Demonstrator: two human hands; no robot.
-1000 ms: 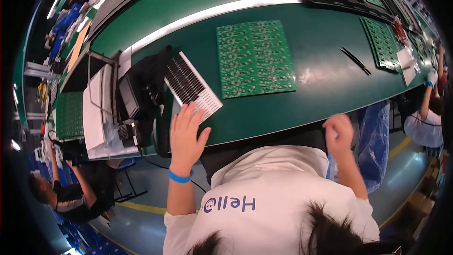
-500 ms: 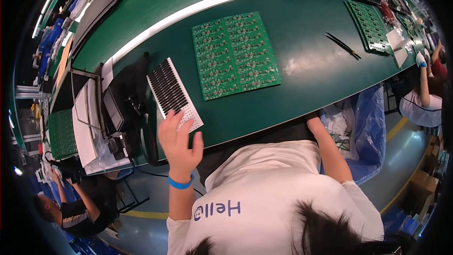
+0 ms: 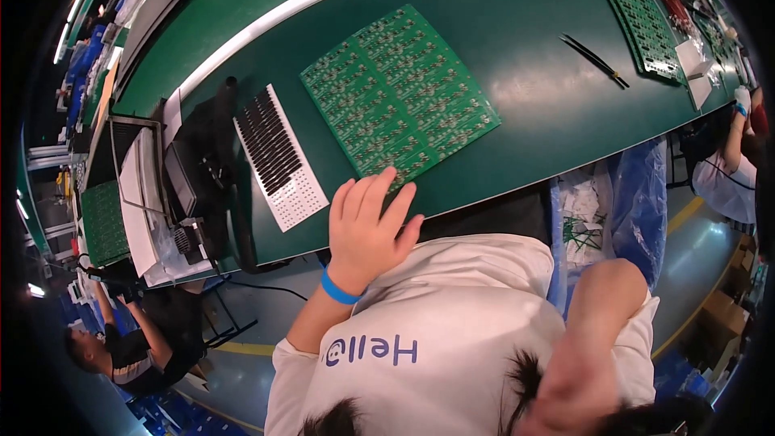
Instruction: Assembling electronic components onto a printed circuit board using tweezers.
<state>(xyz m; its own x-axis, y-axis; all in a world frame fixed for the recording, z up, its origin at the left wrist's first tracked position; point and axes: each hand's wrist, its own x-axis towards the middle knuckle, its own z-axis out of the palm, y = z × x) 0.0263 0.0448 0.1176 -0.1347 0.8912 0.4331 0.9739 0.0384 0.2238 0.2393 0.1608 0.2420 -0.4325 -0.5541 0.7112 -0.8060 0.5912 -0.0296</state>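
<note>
my left hand (image 3: 371, 222) is reaching over the near corner of the board (image 3: 404, 85), fingers spread and clamping nothing — whether their tips are touching it, i cannot tell. the board is lying flat on the table (image 3: 533, 105), right of the sheet (image 3: 280, 157). my right hand (image 3: 577, 387) is blurring near my hair (image 3: 523, 375), well apart from the left; i cannot tell whether it is holding anything. black strips (image 3: 270, 137) are filling most of the sheet while its near rows are showing bare white — i am judging it part used, many strips remaining.
</note>
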